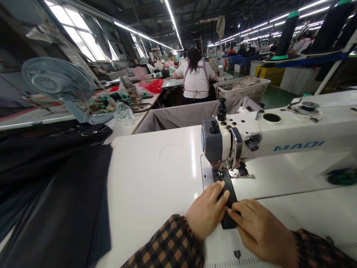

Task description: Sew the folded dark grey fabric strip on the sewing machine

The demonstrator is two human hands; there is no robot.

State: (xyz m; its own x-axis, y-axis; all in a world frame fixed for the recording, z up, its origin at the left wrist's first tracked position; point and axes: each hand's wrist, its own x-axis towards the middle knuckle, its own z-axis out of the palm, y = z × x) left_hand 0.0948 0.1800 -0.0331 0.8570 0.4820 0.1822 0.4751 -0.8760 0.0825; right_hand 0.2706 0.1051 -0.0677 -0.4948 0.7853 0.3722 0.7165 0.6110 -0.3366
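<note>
A narrow black fabric strip [229, 219] lies on the sewing machine bed, its far end under the presser foot [220, 173]. My left hand [208, 210] rests on the strip's left side, fingers stretched out and lying on it just in front of the foot. At the strip's right edge, near its close end, my right hand [262, 229] has its fingers bent together and gripping the edge; the thumb is mostly hidden. Above and to the right is the white sewing machine [279, 128], its head over the strip.
Dark fabric [69, 201] is heaped at the left. A loose thread [167, 146] lies on the white tabletop [150, 178]. Behind are a fan [57, 80], thread spools, a grey cloth trough [178, 115], a seated person [196, 76] and a white basket [242, 89]. Thread cones [286, 37] stand upper right.
</note>
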